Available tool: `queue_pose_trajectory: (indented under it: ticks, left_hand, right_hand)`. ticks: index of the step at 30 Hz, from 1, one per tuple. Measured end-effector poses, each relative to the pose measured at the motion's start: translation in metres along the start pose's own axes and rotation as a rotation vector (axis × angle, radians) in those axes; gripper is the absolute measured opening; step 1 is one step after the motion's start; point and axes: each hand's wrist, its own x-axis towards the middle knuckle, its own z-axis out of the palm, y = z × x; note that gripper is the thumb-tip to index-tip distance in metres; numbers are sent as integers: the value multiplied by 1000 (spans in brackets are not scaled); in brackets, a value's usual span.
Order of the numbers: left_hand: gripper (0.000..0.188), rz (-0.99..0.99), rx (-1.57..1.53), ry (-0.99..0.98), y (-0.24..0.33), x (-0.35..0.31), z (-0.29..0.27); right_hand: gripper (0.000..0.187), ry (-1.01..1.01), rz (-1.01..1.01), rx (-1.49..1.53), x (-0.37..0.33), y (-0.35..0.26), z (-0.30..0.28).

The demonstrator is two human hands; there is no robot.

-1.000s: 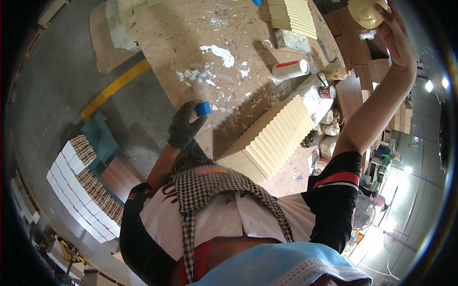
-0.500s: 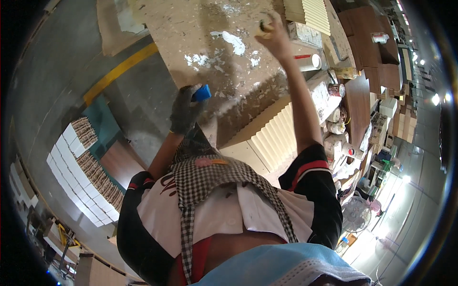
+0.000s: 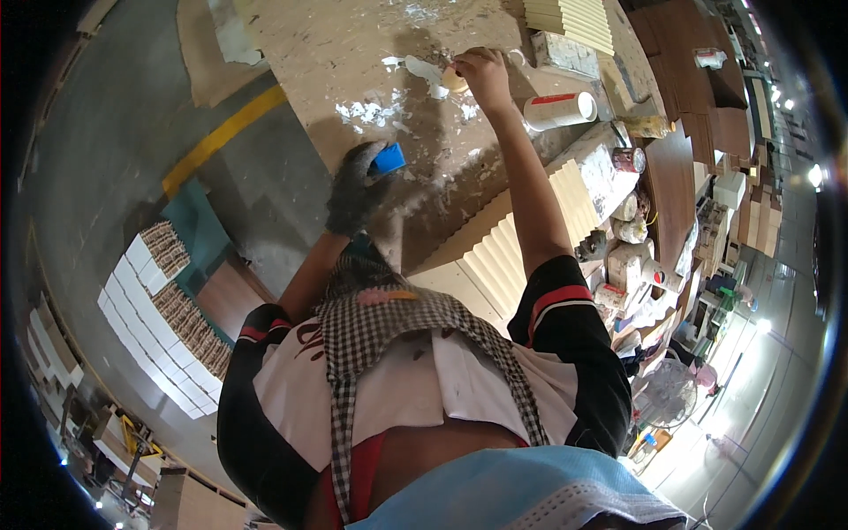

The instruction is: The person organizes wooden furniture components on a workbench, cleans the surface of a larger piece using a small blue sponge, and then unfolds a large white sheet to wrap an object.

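My left hand (image 3: 358, 181), in a grey work glove, grips a small blue block-shaped thing (image 3: 389, 158) over the near left part of the worktable (image 3: 353, 53). My bare right hand (image 3: 484, 78) is further off and to the right, fingers closed on a small round tan thing (image 3: 454, 80) whose kind I cannot make out. Beneath and around that hand, white flaky patches (image 3: 369, 113) mark the brown tabletop. A white cylindrical container (image 3: 561, 111) with a red mark is close to my right wrist.
Cream ridged strips (image 3: 495, 252) lie along the near right, with another stack of ridged strips (image 3: 570, 22) at the far right. Stained cans (image 3: 628, 160) and tubs line the right side. White stacked blocks (image 3: 155, 327) stand on the floor at left. A fan (image 3: 669, 393) is at lower right.
My right hand has come down and slightly left toward the white patches, its fingers now drawn together. My left hand has moved slightly up and right with the blue thing.
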Motion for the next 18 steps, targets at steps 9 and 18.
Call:
queue_pose_trajectory:
  ticks: [9, 18]
  left_hand:
    - [52, 0, -102, 44, 20, 45, 23]
    - [56, -4, -19, 149, 10, 89, 49]
  right_hand:
    - [13, -60, 304, 88, -6, -10, -21]
    - [14, 101, 358, 55, -8, -9, -29]
